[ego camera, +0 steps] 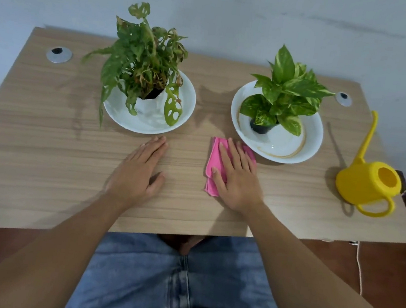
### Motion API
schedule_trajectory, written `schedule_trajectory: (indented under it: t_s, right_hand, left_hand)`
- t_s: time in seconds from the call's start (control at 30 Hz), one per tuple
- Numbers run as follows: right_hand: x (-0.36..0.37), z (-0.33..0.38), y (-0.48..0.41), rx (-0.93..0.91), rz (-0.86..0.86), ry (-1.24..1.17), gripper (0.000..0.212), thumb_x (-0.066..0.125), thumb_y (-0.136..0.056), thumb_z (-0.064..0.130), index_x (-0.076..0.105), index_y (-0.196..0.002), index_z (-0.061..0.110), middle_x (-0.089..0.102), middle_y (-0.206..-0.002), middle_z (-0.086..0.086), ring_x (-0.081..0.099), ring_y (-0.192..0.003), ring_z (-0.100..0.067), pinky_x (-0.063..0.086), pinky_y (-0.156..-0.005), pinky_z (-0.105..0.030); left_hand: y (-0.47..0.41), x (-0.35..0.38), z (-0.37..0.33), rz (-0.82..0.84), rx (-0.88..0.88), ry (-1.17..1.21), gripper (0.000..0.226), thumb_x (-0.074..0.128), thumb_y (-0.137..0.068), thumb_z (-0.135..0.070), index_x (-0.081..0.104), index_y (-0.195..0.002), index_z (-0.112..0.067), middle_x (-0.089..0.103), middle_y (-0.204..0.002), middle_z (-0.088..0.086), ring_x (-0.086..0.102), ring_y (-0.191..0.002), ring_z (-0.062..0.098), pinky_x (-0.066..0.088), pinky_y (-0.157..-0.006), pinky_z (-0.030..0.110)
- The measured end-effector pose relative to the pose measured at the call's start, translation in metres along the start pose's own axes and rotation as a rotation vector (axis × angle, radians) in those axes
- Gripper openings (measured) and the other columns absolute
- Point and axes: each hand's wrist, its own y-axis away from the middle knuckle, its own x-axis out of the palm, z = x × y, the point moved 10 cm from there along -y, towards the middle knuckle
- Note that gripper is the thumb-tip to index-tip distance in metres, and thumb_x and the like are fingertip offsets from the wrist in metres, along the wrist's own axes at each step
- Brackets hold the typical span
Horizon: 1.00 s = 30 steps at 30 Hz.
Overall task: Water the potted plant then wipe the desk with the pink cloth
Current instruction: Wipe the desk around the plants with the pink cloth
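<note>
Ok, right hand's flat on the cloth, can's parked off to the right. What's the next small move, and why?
Probably sweep the right hand with the cloth leftward across the desk. The palm already presses the cloth flat, the can stands set down, and faint wet-looking streaks show on the wood left of the left plate. The left hand lies in that path, so lift it first.

- I see soft, even light; plants cast faint shadows on the desk [45,134].
- The white plate [287,148] shows slight glare.
- Wide-angle bending at edges; detail mildly soft.
</note>
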Motion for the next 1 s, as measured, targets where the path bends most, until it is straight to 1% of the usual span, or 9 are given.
schedule_trajectory:
  t_s: [0.13,0.27,0.37,0.5,0.57,0.67,0.77,0.83,1.0]
  right_hand:
    - [-0.005,-0.02,0.026,0.016,0.012,0.005,0.073,0.029,-0.115,0.057,0.003,-0.177,0.029,0.005,-0.185,-0.001,0.001,-0.171,-0.021,0.006,-0.137,-0.048]
    - [-0.011,-0.045,0.057,0.09,-0.01,-0.013,0.073,0.03,-0.115,0.056,0.004,-0.177,0.029,0.003,-0.186,0.001,-0.003,-0.171,-0.017,0.001,-0.138,-0.044]
    - [-0.016,-0.076,0.08,0.228,-0.054,-0.022,0.073,0.033,-0.115,0.055,0.013,-0.177,0.023,0.005,-0.185,0.0,-0.004,-0.171,-0.016,0.0,-0.138,-0.042]
    - [-0.02,-0.115,0.098,0.392,-0.104,-0.02,0.074,0.033,-0.112,0.054,0.021,-0.176,0.017,0.014,-0.184,-0.008,0.007,-0.171,-0.024,0.006,-0.138,-0.046]
    - [-0.025,-0.131,0.103,0.483,-0.141,-0.02,0.076,0.033,-0.111,0.055,0.022,-0.175,0.017,0.018,-0.183,-0.011,0.012,-0.17,-0.029,0.008,-0.138,-0.049]
    - [-0.028,-0.14,0.104,0.578,-0.151,-0.014,0.076,0.028,-0.11,0.056,0.019,-0.176,0.019,0.017,-0.183,-0.012,0.011,-0.17,-0.032,0.006,-0.138,-0.05]
    - [-0.024,-0.135,0.097,0.593,-0.125,-0.014,0.078,0.023,-0.109,0.058,0.015,-0.176,0.018,0.014,-0.183,-0.013,0.01,-0.17,-0.033,0.003,-0.137,-0.051]
    - [-0.022,-0.128,0.095,0.571,-0.112,-0.019,0.078,0.023,-0.11,0.057,0.015,-0.177,0.018,0.012,-0.184,-0.013,0.008,-0.17,-0.032,0.002,-0.137,-0.05]
    - [-0.014,-0.087,0.082,0.377,-0.072,0.006,0.077,0.027,-0.11,0.056,0.021,-0.175,0.015,0.015,-0.183,-0.013,0.008,-0.171,-0.03,0.005,-0.138,-0.048]
  left_hand:
    - [0.001,0.001,0.001,-0.002,0.005,-0.004,0.08,0.047,-0.107,-0.045,0.026,-0.176,-0.011,0.018,-0.186,0.001,0.012,-0.173,0.016,0.019,-0.14,0.047]
    - [0.001,0.002,0.001,0.0,0.006,-0.001,0.081,0.047,-0.105,-0.046,0.027,-0.176,-0.011,0.019,-0.186,0.001,0.013,-0.173,0.017,0.02,-0.14,0.047]
    - [0.001,0.002,-0.001,-0.013,0.021,-0.003,0.082,0.047,-0.104,-0.046,0.028,-0.175,-0.011,0.019,-0.186,0.0,0.014,-0.173,0.017,0.022,-0.139,0.049]
    - [0.001,0.003,0.001,-0.007,0.022,-0.014,0.082,0.048,-0.104,-0.046,0.027,-0.176,-0.01,0.019,-0.186,0.001,0.014,-0.173,0.018,0.024,-0.139,0.051]
    - [0.0,0.003,0.0,-0.01,0.034,-0.019,0.083,0.047,-0.104,-0.046,0.027,-0.175,-0.009,0.02,-0.186,0.003,0.016,-0.173,0.02,0.025,-0.138,0.052]
    - [-0.001,0.003,-0.003,-0.003,0.038,-0.023,0.083,0.048,-0.103,-0.046,0.028,-0.175,-0.009,0.021,-0.186,0.004,0.018,-0.173,0.022,0.027,-0.137,0.054]
    - [0.001,0.003,-0.001,-0.012,0.032,-0.031,0.083,0.05,-0.104,-0.046,0.029,-0.174,-0.008,0.022,-0.186,0.004,0.02,-0.172,0.023,0.028,-0.136,0.055]
    - [0.001,0.002,-0.001,-0.015,0.028,-0.028,0.082,0.052,-0.104,-0.046,0.03,-0.174,-0.009,0.023,-0.185,0.003,0.021,-0.172,0.023,0.028,-0.137,0.054]
    - [0.0,0.0,-0.006,-0.038,0.028,-0.018,0.081,0.053,-0.104,-0.046,0.033,-0.173,-0.009,0.026,-0.184,0.003,0.023,-0.171,0.022,0.028,-0.137,0.053]
